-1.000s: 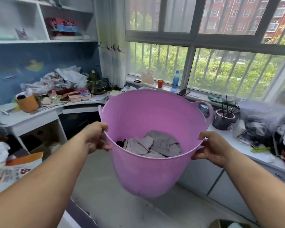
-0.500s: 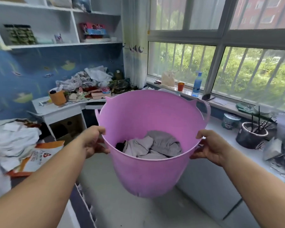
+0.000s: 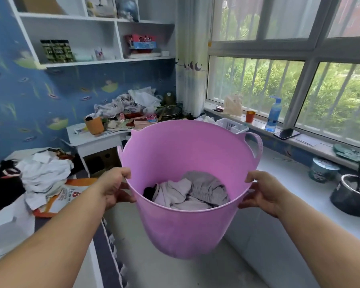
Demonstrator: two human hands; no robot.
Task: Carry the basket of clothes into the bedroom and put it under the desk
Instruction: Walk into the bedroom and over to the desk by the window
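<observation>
I hold a pink plastic basket (image 3: 187,229) in the air in front of me, above the floor. Grey and light clothes (image 3: 192,192) with a dark piece lie in its bottom. My left hand (image 3: 114,189) grips the rim on the left side. On the opposite side, my right hand (image 3: 262,190) grips the rim. The white desk (image 3: 96,138) stands ahead at the left against the blue wall, its top cluttered. A dark opening (image 3: 103,161) shows beneath it, partly hidden by the basket.
A bed edge with piled clothes (image 3: 44,179) and an orange bag lies at the left. A long white ledge (image 3: 289,179) under the window runs along the right, with a dark pot (image 3: 353,196), a tin and a blue bottle (image 3: 273,115). A strip of grey floor (image 3: 146,267) runs between them.
The view has turned left and moved forward: the desk and shelves now sit nearer the centre. The basket stays held by both hands the same way.
</observation>
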